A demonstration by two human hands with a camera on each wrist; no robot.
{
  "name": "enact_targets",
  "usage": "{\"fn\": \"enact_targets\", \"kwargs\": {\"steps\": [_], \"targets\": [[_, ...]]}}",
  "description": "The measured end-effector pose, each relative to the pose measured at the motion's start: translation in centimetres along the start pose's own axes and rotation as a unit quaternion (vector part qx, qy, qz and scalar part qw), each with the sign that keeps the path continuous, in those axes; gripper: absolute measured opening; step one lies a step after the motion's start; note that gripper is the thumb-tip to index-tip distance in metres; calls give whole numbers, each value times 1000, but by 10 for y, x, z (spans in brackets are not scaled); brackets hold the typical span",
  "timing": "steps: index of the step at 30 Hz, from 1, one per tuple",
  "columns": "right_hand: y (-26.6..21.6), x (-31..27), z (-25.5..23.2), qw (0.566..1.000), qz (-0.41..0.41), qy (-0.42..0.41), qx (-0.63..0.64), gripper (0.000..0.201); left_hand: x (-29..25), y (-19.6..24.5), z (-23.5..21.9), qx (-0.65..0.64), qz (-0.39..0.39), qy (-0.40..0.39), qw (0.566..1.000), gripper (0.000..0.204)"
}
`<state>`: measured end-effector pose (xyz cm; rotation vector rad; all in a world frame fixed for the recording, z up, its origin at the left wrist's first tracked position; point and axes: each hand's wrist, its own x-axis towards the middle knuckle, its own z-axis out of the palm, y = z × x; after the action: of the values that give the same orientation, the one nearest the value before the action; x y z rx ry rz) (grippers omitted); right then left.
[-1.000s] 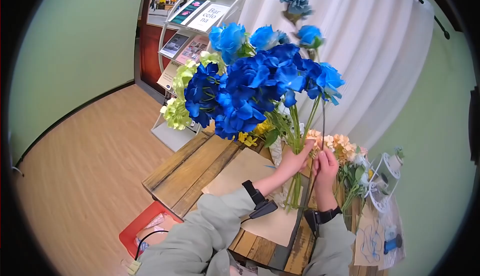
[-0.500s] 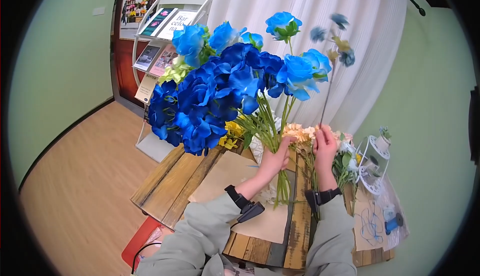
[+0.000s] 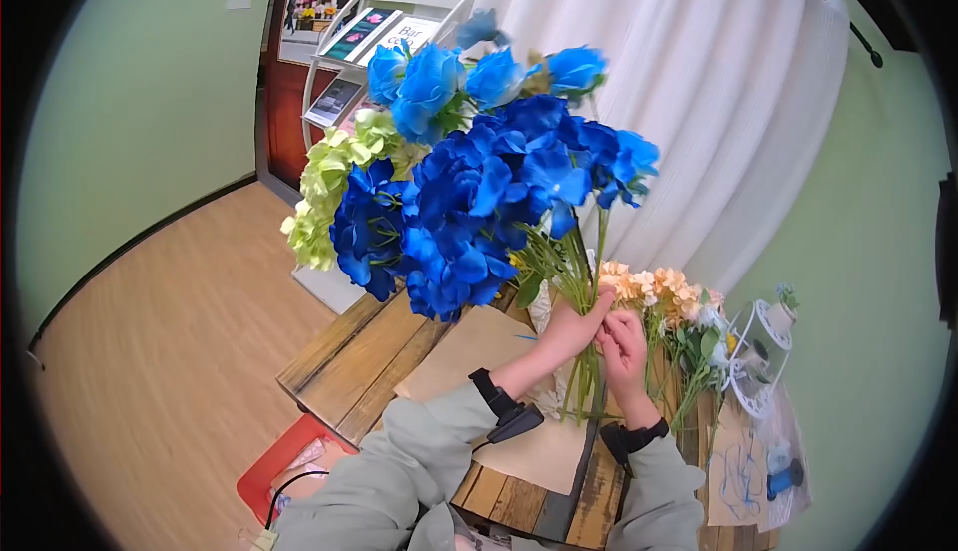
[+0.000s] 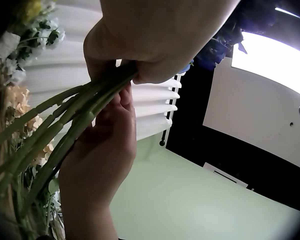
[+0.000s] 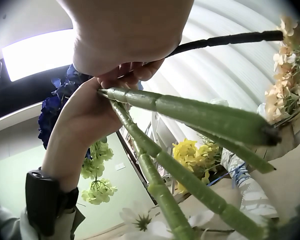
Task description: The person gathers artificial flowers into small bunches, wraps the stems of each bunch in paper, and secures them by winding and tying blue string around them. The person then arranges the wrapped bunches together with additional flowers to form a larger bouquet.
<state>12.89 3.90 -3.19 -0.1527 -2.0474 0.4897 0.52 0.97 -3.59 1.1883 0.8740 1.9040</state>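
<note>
My left hand [image 3: 577,329] grips the green stems [image 3: 577,391] of a bouquet over the table. Deep blue hydrangeas [image 3: 464,217] fill its front, with lighter blue roses [image 3: 429,87] above and behind. Pale green blooms [image 3: 324,182] show at its left side. Right beside the left hand, my right hand [image 3: 624,351] pinches a dark stem [image 5: 225,41], whose lower end sticks out past the hand in the right wrist view. A blurred dusty-blue flower [image 3: 481,29] rises behind the roses. Cut stem ends hang below both hands.
Kraft paper [image 3: 529,446] lies on the wooden table [image 3: 349,361]. Peach flowers [image 3: 664,289] and a white wire stand [image 3: 755,366] are at the right, near a blue spool [image 3: 784,479]. A red bin [image 3: 261,466] is at lower left; a magazine rack [image 3: 334,102] stands behind.
My right hand has brought the dusty-blue flower from the right of the bouquet across to the back of it, its stem now at the left hand. The view has shifted slightly.
</note>
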Motion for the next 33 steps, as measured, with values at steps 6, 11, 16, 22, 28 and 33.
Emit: {"fn": "enact_targets", "kwargs": {"steps": [6,11,16,22,28,33], "targets": [[0,-11,-7,996,24,-55,-72,31,1,2,-1,129,61,-1,990,26],[7,-14,7,963,238,-97,78,37,-2,-2,-2,25,25,-35,999,27],[52,-10,9,956,-133,-49,-256,27,-15,28,4,-51,31,-37,998,30],[4,10,3,915,335,-203,100,17,-8,30,-14,-162,11,-75,984,29],[22,3,-14,826,363,-299,310,38,2,67,-45,-237,38,41,970,26],[48,-25,1,739,452,-75,494,45,6,70,-61,-280,62,25,958,24]]}}
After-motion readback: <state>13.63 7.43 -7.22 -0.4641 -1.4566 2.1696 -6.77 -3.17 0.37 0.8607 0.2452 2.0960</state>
